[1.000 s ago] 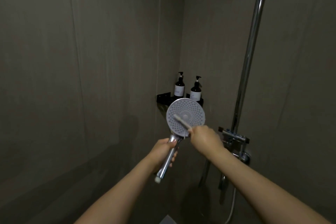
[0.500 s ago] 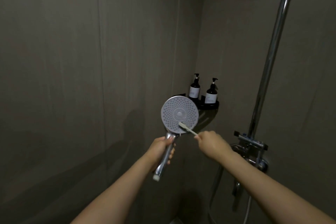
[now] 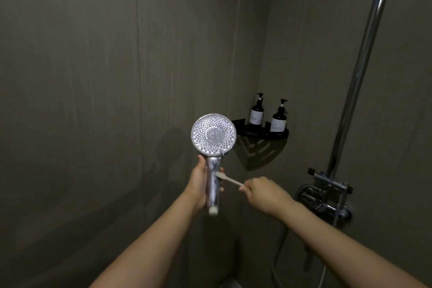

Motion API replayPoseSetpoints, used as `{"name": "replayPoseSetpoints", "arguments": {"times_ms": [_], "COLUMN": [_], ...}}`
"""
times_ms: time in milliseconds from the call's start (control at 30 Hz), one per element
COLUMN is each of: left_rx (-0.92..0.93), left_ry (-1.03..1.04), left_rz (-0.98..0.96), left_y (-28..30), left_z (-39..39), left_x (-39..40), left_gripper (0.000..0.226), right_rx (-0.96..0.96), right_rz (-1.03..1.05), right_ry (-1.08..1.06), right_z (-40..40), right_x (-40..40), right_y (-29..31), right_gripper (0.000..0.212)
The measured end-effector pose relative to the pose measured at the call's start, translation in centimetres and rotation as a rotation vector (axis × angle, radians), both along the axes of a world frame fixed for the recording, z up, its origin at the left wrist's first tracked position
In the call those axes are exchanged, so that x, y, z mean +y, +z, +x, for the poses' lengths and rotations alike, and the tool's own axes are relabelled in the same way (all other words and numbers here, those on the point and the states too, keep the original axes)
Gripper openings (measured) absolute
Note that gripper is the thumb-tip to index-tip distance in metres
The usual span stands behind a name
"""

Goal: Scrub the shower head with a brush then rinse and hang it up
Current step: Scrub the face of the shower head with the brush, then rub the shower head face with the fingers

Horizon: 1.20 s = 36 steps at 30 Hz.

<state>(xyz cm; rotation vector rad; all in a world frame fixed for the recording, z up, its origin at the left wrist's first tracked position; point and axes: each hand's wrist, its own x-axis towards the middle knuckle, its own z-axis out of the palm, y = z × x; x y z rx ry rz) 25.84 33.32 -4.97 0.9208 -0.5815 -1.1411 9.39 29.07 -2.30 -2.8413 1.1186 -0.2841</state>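
The round silver shower head [image 3: 213, 135] stands upright with its nozzle face toward me. My left hand [image 3: 198, 182] grips its chrome handle [image 3: 213, 187] from the left, fingers wrapped behind. My right hand [image 3: 264, 193] is closed on a small pale brush [image 3: 230, 179], a toothbrush by its shape. The bristle end touches the right side of the handle, just below the head. No hose shows on the handle's lower end.
A black corner shelf [image 3: 265, 134] carries two dark pump bottles [image 3: 256, 112]. The chrome riser pipe [image 3: 357, 72] runs up the right wall to a dark overhead shower. Below sit the mixer valve [image 3: 329, 192] and a hanging hose [image 3: 279, 252].
The brush has come down off the nozzle face onto the handle. The shower head has turned more upright, and my view has swung to the left.
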Motion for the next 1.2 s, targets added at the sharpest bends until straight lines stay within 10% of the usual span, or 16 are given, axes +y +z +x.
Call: {"name": "replayPoseSetpoints", "arguments": {"times_ms": [933,1200], "left_rx": [-0.067,-0.215], "left_ry": [-0.027,-0.283], "left_rz": [0.015,0.107], "left_y": [1.1,1.8], "left_z": [-2.5,-8.0], "left_x": [-2.5,-4.4], "left_gripper": [0.038,0.027], "right_rx": [0.294,-0.778], "right_rz": [-0.198,0.497], "right_ry": [0.149,-0.410], "right_z": [-5.5,-10.4], "right_x": [-2.2,-6.5], "right_y": [-0.7,-2.3], "right_gripper": [0.034,0.043]}}
